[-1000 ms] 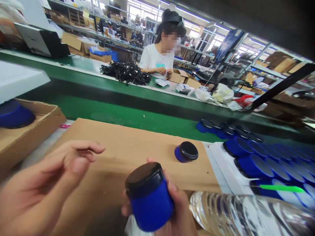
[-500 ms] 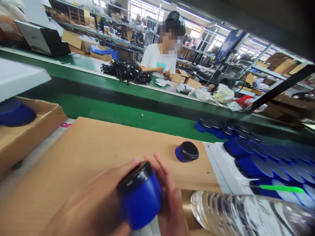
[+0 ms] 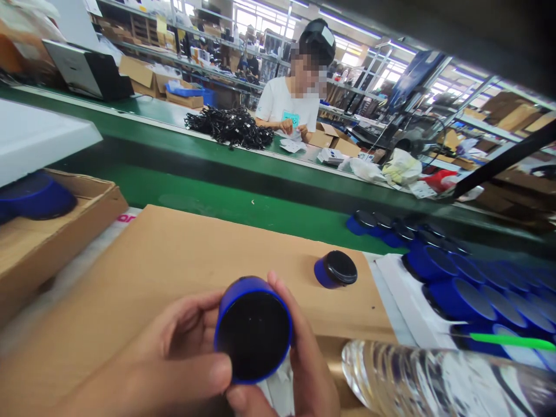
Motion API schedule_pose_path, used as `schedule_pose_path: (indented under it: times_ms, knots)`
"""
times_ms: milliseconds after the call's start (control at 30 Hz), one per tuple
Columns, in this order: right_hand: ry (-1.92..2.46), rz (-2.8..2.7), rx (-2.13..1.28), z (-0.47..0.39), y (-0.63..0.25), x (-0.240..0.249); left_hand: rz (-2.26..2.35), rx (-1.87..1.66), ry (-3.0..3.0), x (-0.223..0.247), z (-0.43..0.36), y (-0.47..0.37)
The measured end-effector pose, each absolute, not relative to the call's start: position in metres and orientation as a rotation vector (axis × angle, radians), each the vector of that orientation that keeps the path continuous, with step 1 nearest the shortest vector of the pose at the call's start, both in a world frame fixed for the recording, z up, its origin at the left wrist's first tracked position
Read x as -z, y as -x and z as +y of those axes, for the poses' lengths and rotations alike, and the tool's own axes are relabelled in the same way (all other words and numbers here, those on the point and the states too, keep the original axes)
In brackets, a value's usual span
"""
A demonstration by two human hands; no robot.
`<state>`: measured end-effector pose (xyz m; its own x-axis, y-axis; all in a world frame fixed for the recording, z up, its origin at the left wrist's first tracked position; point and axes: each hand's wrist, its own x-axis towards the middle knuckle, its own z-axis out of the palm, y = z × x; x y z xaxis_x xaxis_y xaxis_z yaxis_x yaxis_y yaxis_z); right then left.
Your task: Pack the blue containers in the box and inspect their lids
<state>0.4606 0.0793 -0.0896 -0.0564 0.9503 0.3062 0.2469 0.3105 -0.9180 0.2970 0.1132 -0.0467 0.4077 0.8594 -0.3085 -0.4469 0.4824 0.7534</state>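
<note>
Both hands are cupping the blue jar (image 3: 253, 329) low over the cardboard sheet (image 3: 174, 272), left hand (image 3: 165, 359) wrapping its side, right hand (image 3: 304, 359) pressing opposite, its dark round end tilting toward the camera.

Blue jar (image 3: 254, 329) — tilted, black end camera-ward

One held jar (image 3: 254, 330), one loose (image 3: 335, 270)
</note>
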Motion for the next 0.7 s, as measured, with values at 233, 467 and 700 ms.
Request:
schedule_pose_path:
  times_ms: [233,467,700]
  knots:
    - [1.116,-1.487,-0.891,0.080,-0.461,0.087,0.849,-0.880,-0.427,0.054,0.109,-0.289]
    - [1.207,-1.532,-0.774,0.079,-0.457,0.082,0.971,-0.892,-0.432,0.050,0.106,-0.294]
    - [1.059,-1.616,-0.595,0.091,-0.461,0.091,1.143,-1.007,-0.665,0.057,0.118,-0.292]
